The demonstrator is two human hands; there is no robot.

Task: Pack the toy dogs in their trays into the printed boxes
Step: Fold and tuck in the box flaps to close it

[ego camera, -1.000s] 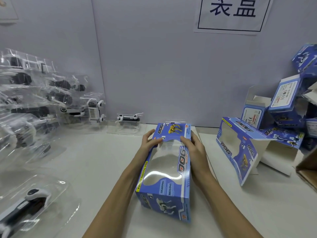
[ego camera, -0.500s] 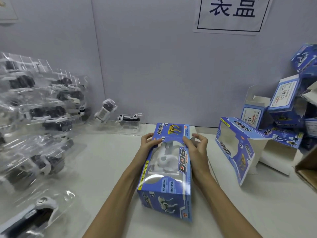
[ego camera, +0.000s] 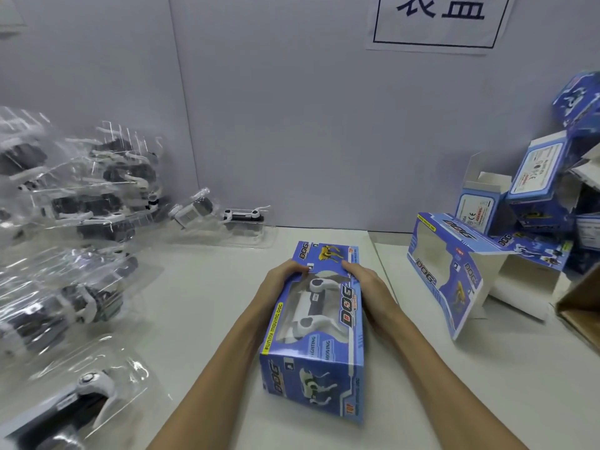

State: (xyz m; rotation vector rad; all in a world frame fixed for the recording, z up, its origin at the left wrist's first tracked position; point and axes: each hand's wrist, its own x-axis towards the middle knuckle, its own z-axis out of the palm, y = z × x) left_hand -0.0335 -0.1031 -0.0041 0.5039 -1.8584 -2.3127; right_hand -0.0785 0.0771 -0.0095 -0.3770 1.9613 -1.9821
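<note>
Dog (ego camera: 311, 306) sits boxed mid-table; left hand (ego camera: 285, 280) and right hand (ego camera: 367, 287) grip the box (ego camera: 315, 381) at its far end. Trays (ego camera: 81, 222) left and boxes (ego camera: 454, 274) right remain.

One printed box (ego camera: 319, 326) between my two hands, one toy dog (ego camera: 311, 303) inside; about five empty boxes (ego camera: 532, 203) at three o'clock; trayed dogs (ego camera: 81, 206) at nine o'clock, too jumbled to count.
</note>
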